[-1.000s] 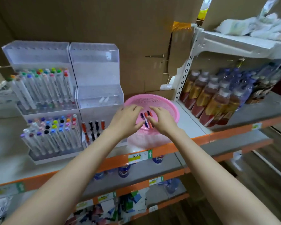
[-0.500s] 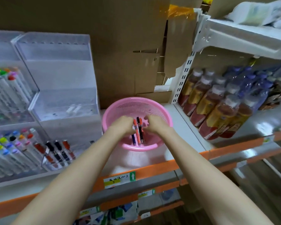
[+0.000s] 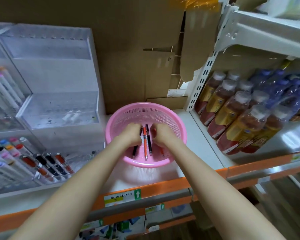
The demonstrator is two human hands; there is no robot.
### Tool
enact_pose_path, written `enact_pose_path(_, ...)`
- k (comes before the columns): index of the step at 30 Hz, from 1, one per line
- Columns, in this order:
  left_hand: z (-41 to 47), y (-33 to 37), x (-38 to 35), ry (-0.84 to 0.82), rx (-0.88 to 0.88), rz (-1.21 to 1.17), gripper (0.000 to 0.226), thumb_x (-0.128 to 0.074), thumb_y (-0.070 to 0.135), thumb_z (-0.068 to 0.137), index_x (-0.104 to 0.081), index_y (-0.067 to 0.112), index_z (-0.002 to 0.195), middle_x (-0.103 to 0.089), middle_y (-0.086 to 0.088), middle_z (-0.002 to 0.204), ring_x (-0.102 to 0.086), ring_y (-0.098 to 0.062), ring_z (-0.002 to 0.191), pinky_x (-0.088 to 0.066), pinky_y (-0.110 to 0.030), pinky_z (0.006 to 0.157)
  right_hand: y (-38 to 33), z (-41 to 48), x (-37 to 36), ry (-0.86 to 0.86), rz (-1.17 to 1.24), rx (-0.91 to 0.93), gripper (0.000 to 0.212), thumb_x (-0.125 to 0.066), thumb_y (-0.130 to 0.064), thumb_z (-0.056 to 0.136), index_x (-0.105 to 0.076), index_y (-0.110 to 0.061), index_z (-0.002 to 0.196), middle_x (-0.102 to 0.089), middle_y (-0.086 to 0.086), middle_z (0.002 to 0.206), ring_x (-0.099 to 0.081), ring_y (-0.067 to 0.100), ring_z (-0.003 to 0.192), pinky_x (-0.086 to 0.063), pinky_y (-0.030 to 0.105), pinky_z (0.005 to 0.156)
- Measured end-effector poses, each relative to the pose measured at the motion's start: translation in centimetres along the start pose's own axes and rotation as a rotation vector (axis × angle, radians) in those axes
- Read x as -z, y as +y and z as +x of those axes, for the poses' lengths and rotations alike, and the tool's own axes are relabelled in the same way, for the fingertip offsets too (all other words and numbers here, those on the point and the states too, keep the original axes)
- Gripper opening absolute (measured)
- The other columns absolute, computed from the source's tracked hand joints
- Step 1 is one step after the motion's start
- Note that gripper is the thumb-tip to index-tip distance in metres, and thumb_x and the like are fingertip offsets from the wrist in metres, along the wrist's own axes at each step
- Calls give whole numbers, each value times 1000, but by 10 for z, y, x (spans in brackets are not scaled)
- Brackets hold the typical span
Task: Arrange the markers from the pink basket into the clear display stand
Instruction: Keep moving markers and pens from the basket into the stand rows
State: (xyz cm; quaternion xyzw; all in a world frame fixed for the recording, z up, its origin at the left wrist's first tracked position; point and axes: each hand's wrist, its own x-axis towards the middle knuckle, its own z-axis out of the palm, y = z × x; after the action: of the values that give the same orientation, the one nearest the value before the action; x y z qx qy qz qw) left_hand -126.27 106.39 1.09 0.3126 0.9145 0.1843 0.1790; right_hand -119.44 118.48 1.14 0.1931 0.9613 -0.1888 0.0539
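1. Found the pink basket (image 3: 145, 164) on the white shelf (image 3: 200, 146), close to its orange front edge, with the clear display stand (image 3: 59, 80) just to the left and packed drink bottles (image 3: 232, 118) to the right.
2. Saw both hands down inside the basket, knuckles up and fingers curled. Left hand (image 3: 131, 134) closed round a dark marker (image 3: 134, 151). Right hand (image 3: 161, 135) closed round a red marker (image 3: 162, 151). Only the ends of each showed.
3. Noted two loose markers lying side by side between the hands, an orange marker (image 3: 145, 146) and a black marker (image 3: 148, 139), both running near to far.
4. Made out a few red and black markers (image 3: 50, 163) standing in the stand's nearest tier, and two small white pieces (image 3: 71, 116) in the middle tier.
5. Spotted a second stand (image 3: 3, 94) at the far left, packed with colour-capped markers.
6. Saw brown cardboard (image 3: 128, 49) close behind the basket, and a white slotted post (image 3: 203, 80) dividing it from the bottles.
7. Saw both forearms crossing over the basket's near rim.
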Motion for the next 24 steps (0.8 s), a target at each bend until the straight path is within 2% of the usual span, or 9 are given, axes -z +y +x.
enact_pose_path(2, -2, 1, -1, 47, -5, -54, 42, -67, -1, 74, -57, 10, 113, -61, -9, 111, -57, -25, 101, -48, -36, 85, 0, -2, 1, 32, 29, -10, 17, -53, -2, 86, -57, -15, 97, -58, 6, 94, -56, 27, 90, -40, 33, 71)
enact_pose_path(4, -5, 1, -2, 86, -3, -70, 36, -63, -1, 76, -57, 11, 109, -62, -9, 106, -58, -25, 98, -49, -38, 84, -1, -4, 2, 58, 43, -12, 19, -53, -3, 86, -58, -14, 101, -63, 9, 101, -58, 29, 93, -41, 33, 71)
enact_pose_path(7, -8, 3, -2, 116, -10, -93, 32, -62, 0, 78, -57, 8, 109, -64, -11, 103, -60, -27, 95, -50, -42, 83, -3, -7, 4, 58, 75, -9, 33, -56, -3, 85, -54, -12, 117, -63, 12, 111, -59, 31, 101, -46, 36, 77)
enact_pose_path(9, -9, 4, 0, 137, -16, -137, 37, -63, 3, 79, -57, 7, 115, -64, -11, 102, -61, -27, 92, -50, -39, 81, -3, -9, 6, 48, 99, -16, 43, -58, -5, 84, -51, -11, 126, -62, 12, 115, -59, 31, 105, -47, 36, 81)
enact_pose_path(12, -11, 5, 4, 174, -22, -221, 39, -65, 8, 80, -59, 9, 118, -64, -7, 92, -59, -22, 83, -44, -29, 69, -5, -10, 9, 58, 144, -17, 33, -58, -10, 86, -54, -8, 118, -62, 11, 105, -58, 29, 98, -44, 33, 74)
enact_pose_path(15, -12, 8, 9, 232, -39, -294, 34, -64, 10, 80, -58, 12, 114, -61, -5, 83, -56, -22, 76, -40, -29, 63, -7, -9, 14, 98, 216, -4, 29, -57, -13, 87, -53, -10, 115, -59, 7, 96, -57, 27, 92, -44, 35, 72)
enact_pose_path(18, -17, 12, 15, 310, -87, -334, 28, -63, 9, 83, -56, 11, 110, -63, -9, 87, -59, -26, 79, -47, -36, 71, -10, -11, 19, 145, 309, 13, 31, -56, -10, 86, -52, -9, 116, -63, 11, 97, -60, 29, 90, -50, 40, 77)
enact_pose_path(22, -26, 15, 21, 376, -159, -396, 28, -58, 3, 86, -53, 11, 112, -63, -4, 94, -56, -18, 76, -44, -32, 72, -16, -19, 27, 169, 423, 67, 33, -52, -5, 89, -48, -8, 122, -57, 3, 86, -58, 27, 77, -53, 46, 75)
enact_pose_path(24, -32, 16, 26, 409, -207, -404, 29, -57, 3, 86, -55, 15, 113, -65, -2, 98, -57, -16, 79, -44, -29, 71, -20, -26, 30, 196, 469, 110, 35, -49, -4, 90, -48, -9, 124, -59, 4, 93, -61, 28, 76, -53, 51, 74)
